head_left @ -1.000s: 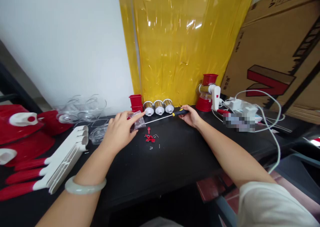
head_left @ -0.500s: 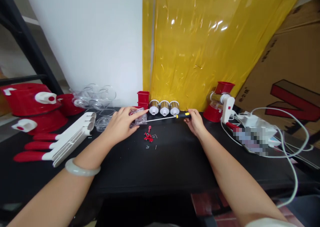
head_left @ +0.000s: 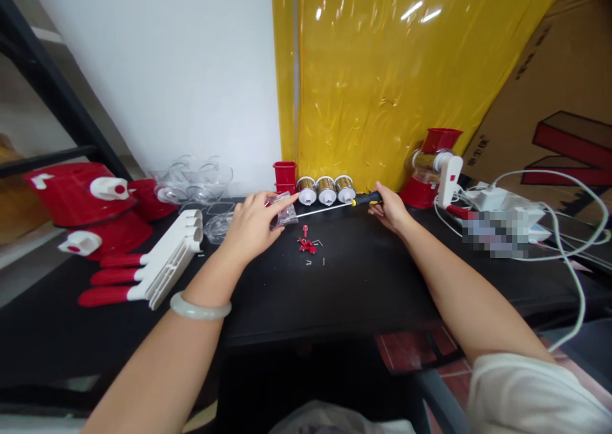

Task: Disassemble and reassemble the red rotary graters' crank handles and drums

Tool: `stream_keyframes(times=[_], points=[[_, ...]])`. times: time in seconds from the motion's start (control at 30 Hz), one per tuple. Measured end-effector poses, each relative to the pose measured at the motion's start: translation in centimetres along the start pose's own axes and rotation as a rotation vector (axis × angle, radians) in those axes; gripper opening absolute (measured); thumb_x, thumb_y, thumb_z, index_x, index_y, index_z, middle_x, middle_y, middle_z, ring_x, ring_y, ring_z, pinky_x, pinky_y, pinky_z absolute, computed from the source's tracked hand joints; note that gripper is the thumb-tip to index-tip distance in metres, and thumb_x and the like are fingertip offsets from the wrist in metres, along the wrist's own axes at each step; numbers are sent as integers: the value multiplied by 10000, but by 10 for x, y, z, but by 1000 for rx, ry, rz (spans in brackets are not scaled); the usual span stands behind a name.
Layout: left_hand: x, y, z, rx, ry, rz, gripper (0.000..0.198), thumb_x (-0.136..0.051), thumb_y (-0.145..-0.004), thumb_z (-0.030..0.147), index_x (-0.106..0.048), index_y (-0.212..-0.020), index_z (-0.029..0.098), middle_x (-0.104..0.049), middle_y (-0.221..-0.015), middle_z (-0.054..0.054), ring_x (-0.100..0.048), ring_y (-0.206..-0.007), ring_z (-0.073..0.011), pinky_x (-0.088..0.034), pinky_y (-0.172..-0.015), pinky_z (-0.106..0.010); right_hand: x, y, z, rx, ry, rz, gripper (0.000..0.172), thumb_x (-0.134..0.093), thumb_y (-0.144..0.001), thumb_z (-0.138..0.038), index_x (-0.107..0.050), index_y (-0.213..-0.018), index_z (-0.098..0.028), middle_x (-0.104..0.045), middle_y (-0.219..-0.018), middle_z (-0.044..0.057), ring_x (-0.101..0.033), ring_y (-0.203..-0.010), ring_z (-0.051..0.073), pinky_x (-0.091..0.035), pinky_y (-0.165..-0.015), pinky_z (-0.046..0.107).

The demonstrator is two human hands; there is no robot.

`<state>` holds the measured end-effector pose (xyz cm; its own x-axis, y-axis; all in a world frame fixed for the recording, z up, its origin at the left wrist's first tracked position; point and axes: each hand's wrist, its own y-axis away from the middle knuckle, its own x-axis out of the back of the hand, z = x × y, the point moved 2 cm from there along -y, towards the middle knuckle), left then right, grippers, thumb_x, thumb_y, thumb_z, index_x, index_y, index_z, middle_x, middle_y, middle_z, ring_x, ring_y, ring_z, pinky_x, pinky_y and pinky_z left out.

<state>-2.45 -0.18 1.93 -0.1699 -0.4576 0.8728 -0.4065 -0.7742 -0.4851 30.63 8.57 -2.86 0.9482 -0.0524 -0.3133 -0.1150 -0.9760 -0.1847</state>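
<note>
My left hand (head_left: pixel 252 224) grips a clear plastic part (head_left: pixel 287 209), with the index finger stretched along its top. My right hand (head_left: pixel 389 208) is closed around the black and yellow handle of a screwdriver (head_left: pixel 367 199). The screwdriver's long shaft runs left, nearly level, and its tip meets the right end of the clear part; whether it enters is too small to tell. In front of the part lie small red plastic pieces (head_left: pixel 307 246) and a few tiny metal pins or screws (head_left: pixel 324 261). Three metal grater drums (head_left: pixel 326 192) with white ends stand behind the shaft.
Left are red grater bases (head_left: pixel 81 195), clear plastic housings (head_left: pixel 194 179) and white crank handles with red grips (head_left: pixel 165 265). A small red hopper (head_left: pixel 285 176) stands at the back. An assembled rotary grater (head_left: pixel 430 169) and white cables (head_left: pixel 571 255) are at right on the black table (head_left: pixel 335 300).
The whole view has shifted, so the things on the table appear farther right. Both hands keep their hold on the clear part and the screwdriver, whose tip stays at the part.
</note>
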Motion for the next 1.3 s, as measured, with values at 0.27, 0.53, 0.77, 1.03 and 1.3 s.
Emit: stream_keyframes(times=[0.27,0.53,0.77,1.03,1.3], points=[[0,-1,-1,3,16,0,703,-630,-898,305,-366,-1533,452,-530,-1363,-89,-493,-1235,-335,-432,-930,-451,-4,7,-9,-35,-175,-7,175,-677,-729,-299,-521,-733,-222,-570,-633,-44,-526,-534,103,-495,-542,247],[-2,-2,0,3,45,-3,709,-674,-860,296,-420,-1508,431,-532,-1336,-81,-492,-1226,-324,-422,-966,-445,4,0,-3,58,86,54,336,-722,-784,-452,-481,-696,-236,-342,-415,-103,-299,-357,70,-377,-411,217],[-8,-5,-2,13,94,58,776,-712,-814,316,-407,-1522,409,-524,-1323,-72,-487,-1223,-322,-402,-1005,-452,1,8,-10,-26,-198,2,158,-618,-795,-307,-495,-735,-228,-561,-630,-44,-575,-574,116,-541,-580,271],[-8,-5,-2,27,125,80,847,-744,-752,330,-394,-1521,276,-568,-1302,-94,-509,-1218,-324,-418,-1018,-454,11,-6,-7,99,184,60,439,-716,-777,-578,-469,-657,-236,-335,-403,-99,-325,-350,86,-388,-389,228],[-10,-3,-4,12,127,87,760,-734,-762,338,-462,-1470,296,-575,-1266,-86,-533,-1198,-315,-433,-1003,-453,1,5,-7,-76,-228,-19,185,-654,-764,-324,-496,-747,-229,-565,-582,-59,-563,-513,104,-544,-571,266]])
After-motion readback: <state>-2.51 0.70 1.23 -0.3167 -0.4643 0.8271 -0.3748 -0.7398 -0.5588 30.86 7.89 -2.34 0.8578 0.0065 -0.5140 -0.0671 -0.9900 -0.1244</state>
